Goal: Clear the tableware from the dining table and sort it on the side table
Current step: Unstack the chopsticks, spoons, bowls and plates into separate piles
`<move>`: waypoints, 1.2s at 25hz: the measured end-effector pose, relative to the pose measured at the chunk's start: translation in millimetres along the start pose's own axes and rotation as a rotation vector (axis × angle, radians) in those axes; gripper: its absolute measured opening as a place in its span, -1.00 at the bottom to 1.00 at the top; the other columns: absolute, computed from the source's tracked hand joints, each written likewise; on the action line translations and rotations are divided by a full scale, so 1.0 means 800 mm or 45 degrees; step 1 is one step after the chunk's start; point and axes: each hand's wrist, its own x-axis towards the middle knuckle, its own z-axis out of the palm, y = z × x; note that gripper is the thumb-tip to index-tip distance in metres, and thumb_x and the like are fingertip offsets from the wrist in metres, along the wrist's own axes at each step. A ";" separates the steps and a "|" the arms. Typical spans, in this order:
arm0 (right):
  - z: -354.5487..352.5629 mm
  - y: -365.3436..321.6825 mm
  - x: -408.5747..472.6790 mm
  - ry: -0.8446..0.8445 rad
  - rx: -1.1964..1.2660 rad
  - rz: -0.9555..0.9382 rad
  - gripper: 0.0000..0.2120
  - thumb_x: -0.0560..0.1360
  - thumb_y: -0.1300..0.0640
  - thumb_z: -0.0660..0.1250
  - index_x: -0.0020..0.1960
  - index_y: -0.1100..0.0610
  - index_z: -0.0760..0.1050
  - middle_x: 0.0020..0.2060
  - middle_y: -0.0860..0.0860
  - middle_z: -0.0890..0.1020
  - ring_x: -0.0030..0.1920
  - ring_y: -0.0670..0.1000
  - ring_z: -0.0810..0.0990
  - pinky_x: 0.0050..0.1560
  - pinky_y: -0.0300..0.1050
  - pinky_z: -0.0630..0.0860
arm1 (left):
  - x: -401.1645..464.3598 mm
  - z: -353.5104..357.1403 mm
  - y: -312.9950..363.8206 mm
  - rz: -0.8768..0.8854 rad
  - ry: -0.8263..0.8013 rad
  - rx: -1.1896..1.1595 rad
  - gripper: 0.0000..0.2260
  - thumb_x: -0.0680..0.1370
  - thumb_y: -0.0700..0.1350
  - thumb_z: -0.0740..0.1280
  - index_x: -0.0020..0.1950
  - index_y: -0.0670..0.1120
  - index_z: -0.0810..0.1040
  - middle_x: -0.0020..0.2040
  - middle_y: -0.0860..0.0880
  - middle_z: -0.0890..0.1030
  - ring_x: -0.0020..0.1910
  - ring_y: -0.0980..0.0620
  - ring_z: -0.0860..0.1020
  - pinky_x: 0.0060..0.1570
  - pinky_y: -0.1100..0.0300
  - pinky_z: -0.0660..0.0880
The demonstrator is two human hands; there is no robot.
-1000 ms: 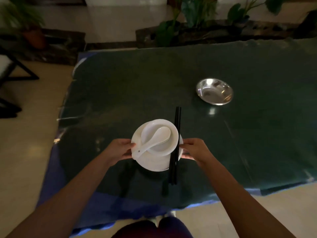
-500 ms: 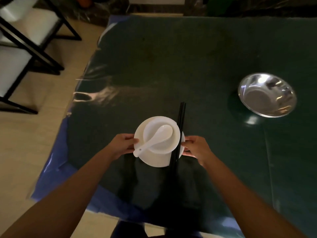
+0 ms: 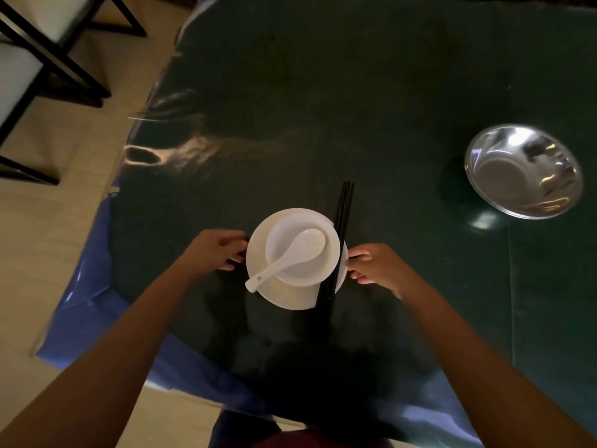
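The left hand (image 3: pixel 217 251) and right hand (image 3: pixel 374 266) pinch opposite rims of the plate (image 3: pixel 284 294), fingers curled at its edges, over the near part of the table (image 3: pixel 323 108). On it sits a bowl (image 3: pixel 302 253) with a spoon (image 3: pixel 286 260), chopsticks (image 3: pixel 337 240) lying loose across the right rim. Any tilt in carrying would likely roll the chopsticks off or slide the bowl; the steel bowl (image 3: pixel 523 171) sits well apart, uncollected.

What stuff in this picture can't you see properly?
Head view, the only one:
- Fingertips of the left hand and right hand: tucked under the plate, so the grip is unclear.
- Bottom of the bowl: partly covered by the spoon.
- Near ends of the chopsticks: lost in dark shadow.
- Chairs: cut off by the left edge.
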 end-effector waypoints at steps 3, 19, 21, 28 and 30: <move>-0.021 -0.016 0.019 0.278 0.258 0.001 -0.83 0.50 0.24 0.27 0.02 0.29 0.55 -0.19 0.15 0.62 -0.30 0.02 0.57 -0.14 -0.11 0.57 | -0.036 -0.008 -0.026 -0.109 0.371 -0.364 -0.79 0.60 -0.24 0.11 0.09 -0.23 0.52 -0.29 -0.07 0.62 -0.48 0.19 0.60 -0.48 0.38 0.53; -0.015 -0.075 0.058 0.000 0.917 0.093 -0.91 0.54 0.26 0.22 -0.06 0.23 0.50 -0.18 0.12 0.64 -0.20 0.04 0.64 -0.18 -0.11 0.58 | -0.127 0.182 -0.015 -0.341 -0.460 -0.989 -0.77 0.62 -0.14 0.08 0.09 -0.09 0.52 0.01 -0.12 0.66 0.01 -0.04 0.65 -0.01 0.16 0.59; -0.023 -0.070 0.052 0.029 0.917 0.086 -0.94 0.52 0.29 0.25 -0.06 0.25 0.49 -0.19 0.13 0.63 -0.21 0.05 0.63 -0.10 -0.07 0.59 | -0.132 0.183 -0.014 -0.330 -0.450 -1.008 -0.77 0.62 -0.16 0.08 0.08 -0.13 0.53 -0.01 -0.14 0.66 -0.02 -0.03 0.66 -0.02 0.15 0.60; -0.082 -0.085 0.006 0.130 0.848 -0.111 -0.93 0.51 0.33 0.26 -0.03 0.24 0.50 -0.15 0.13 0.63 -0.18 0.02 0.64 -0.29 -0.21 0.61 | -0.148 0.174 0.034 -0.145 -0.545 -0.928 -0.79 0.60 -0.20 0.16 0.08 -0.22 0.56 0.01 -0.17 0.68 0.01 -0.05 0.65 -0.10 0.19 0.60; -0.099 -0.115 -0.004 0.118 0.794 -0.215 -0.93 0.51 0.32 0.26 -0.06 0.22 0.50 -0.15 0.11 0.64 -0.20 -0.01 0.66 -0.28 -0.22 0.61 | -0.151 0.158 0.058 -0.060 -0.567 -0.918 -0.81 0.58 -0.21 0.20 0.06 -0.22 0.58 -0.01 -0.13 0.70 0.01 -0.03 0.65 -0.13 0.22 0.60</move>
